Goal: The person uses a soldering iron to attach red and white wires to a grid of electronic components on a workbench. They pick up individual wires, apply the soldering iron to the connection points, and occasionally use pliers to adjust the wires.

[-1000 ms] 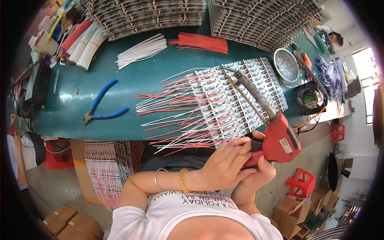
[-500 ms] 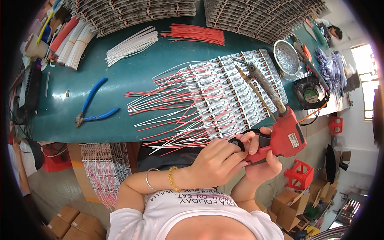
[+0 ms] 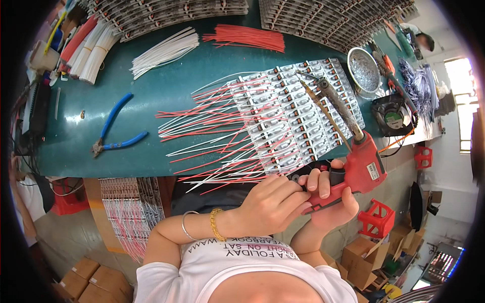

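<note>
My right hand is wrapped round the handle of a red soldering gun, its long metal barrel pointing up and away over the boards. A thin brass-coloured tube runs beside the barrel. My left hand is closed, its fingertips pinched together at the butt of the gun's handle; what lies between them is hidden. Beyond both hands lies a panel of small circuit boards in rows. Red and white wires stick out from its left side, several reaching past the table's near edge.
Blue-handled pliers lie at the left of the green table. Loose white wires and red wires lie farther back, before stacked board panels. A metal bowl and a black fan stand at the right.
The right hand's fingers have shifted a little on the gun's handle. The gun and the left hand stay almost in place; the view has moved slightly.
</note>
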Motion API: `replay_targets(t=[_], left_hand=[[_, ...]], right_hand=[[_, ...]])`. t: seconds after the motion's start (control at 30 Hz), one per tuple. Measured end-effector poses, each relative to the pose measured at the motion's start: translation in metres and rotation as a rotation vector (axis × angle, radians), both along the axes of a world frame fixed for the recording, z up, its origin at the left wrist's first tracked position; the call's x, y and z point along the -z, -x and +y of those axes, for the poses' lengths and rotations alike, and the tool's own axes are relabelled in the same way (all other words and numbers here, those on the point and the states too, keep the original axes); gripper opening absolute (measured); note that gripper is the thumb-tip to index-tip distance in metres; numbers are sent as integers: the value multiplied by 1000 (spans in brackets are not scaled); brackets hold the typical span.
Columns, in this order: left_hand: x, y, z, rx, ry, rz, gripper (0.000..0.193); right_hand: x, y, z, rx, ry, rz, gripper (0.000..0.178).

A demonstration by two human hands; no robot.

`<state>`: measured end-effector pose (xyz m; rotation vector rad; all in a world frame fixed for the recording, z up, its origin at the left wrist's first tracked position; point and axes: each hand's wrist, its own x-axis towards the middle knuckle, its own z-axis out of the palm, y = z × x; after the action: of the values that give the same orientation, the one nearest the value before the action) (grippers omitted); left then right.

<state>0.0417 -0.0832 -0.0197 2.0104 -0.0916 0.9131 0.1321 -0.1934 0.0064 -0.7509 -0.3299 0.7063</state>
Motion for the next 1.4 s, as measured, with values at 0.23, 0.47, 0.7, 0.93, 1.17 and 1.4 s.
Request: replay_targets(t=[0.23, 0.47, 0.7, 0.93, 1.17, 1.4], left_hand=[[-5, 3, 1, 14, -6, -14, 18], [-5, 6, 1, 26, 41, -48, 19], [-8, 10, 6, 112, 115, -63, 28], [-5, 16, 13, 164, 152, -113, 35], [-4, 18, 18, 201, 215, -78, 33], [-2, 20, 19, 226, 218, -69, 33]], right_hand=[[-6, 9, 6, 111, -15, 222, 59], [-7, 11, 6, 72, -42, 282, 61], [-20, 24, 17, 146, 74, 50, 76], [-38, 29, 24, 12, 296, -229, 93], [-44, 26, 31, -29, 385, -285, 100], [-48, 25, 33, -45, 401, -303, 100]])
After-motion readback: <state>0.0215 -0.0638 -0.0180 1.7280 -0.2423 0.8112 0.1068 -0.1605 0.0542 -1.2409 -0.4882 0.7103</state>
